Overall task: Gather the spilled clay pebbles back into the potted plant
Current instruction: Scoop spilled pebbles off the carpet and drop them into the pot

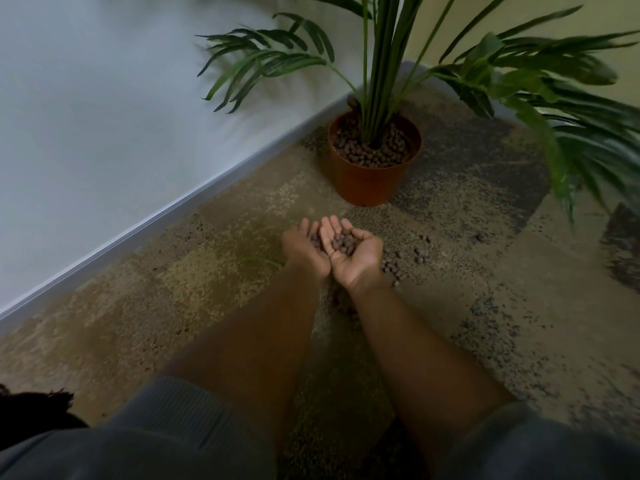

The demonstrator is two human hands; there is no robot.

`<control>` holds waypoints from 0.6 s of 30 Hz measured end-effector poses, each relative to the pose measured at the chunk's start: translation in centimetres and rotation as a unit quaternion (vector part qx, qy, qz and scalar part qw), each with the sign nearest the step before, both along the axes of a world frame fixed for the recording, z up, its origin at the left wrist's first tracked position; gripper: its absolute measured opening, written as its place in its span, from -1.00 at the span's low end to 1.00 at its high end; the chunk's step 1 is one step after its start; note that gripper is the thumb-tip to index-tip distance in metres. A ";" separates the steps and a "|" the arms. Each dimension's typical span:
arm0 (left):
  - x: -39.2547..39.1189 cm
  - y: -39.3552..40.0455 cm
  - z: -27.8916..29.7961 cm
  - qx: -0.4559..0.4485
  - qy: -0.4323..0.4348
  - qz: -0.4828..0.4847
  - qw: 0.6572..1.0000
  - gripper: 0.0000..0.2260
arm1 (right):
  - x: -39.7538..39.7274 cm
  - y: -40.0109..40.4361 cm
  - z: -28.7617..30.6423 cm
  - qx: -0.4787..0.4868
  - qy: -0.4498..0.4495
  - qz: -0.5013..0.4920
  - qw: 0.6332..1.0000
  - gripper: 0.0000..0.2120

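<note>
The palm plant [391, 64] fills the corner at twelve o'clock, fronds fanning toward three, its orange pot [370, 181] standing on the mottled carpet [173, 289] just beside the pale skirting board [173, 209]. The pot's mouth is already heaped with clay pebbles round the stems.

The person holds the left hand [304, 251] and right hand [353, 254] pressed side by side, palms up, at six o'clock from the pot and near it; joining them makes one bowl, likely so nothing slips between. The fingers [332, 225] curl gently upward, cradling a scoop of pebbles [341, 244].

More spilled pebbles [393, 265] lie on the carpet at four o'clock of the hands (a loose scatter, small, rounded, dull brown), so the gathering seems unfinished.
</note>
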State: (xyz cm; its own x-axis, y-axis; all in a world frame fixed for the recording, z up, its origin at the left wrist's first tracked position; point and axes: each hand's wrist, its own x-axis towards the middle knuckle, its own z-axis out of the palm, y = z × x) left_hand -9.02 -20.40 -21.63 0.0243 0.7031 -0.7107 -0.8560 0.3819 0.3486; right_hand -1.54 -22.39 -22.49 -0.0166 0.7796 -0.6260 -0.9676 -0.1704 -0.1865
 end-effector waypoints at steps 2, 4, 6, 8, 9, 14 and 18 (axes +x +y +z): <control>0.9 0.7 0.7 0.004 0.019 0.004 1.000 -0.58 | 0.4 0.7 0.8 -0.012 -0.036 -0.012 0.999 -0.61; 1.6 1.3 1.4 0.009 0.026 0.003 1.000 -0.58 | 0.7 1.4 1.9 -0.032 -0.072 -0.027 0.997 -0.64; 2.2 2.1 2.3 0.023 0.021 0.000 1.000 -0.57 | 0.9 2.1 3.2 -0.040 -0.102 -0.045 0.993 -0.63; 3.0 3.3 3.5 0.046 0.011 -0.012 0.999 -0.57 | 1.5 3.1 4.6 -0.029 -0.120 -0.067 0.990 -0.61; 3.4 4.1 4.2 0.060 0.011 -0.021 0.998 -0.56 | 1.9 3.7 5.4 -0.023 -0.125 -0.078 0.989 -0.60; 6.1 7.8 8.4 0.110 0.018 -0.069 0.991 -0.55 | 3.8 7.6 9.5 0.023 -0.159 -0.112 0.981 -0.69; 7.8 10.5 10.5 0.124 0.040 -0.106 0.986 -0.56 | 5.6 10.2 11.4 0.082 -0.148 -0.105 0.980 -0.53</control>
State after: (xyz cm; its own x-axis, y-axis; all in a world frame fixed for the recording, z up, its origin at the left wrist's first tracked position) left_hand -1.24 -9.89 -11.15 0.1395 0.8410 -0.5227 -0.7318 0.4432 0.5178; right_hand 4.06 -12.17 -11.10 0.3189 0.8370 -0.4446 -0.8775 0.0835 -0.4723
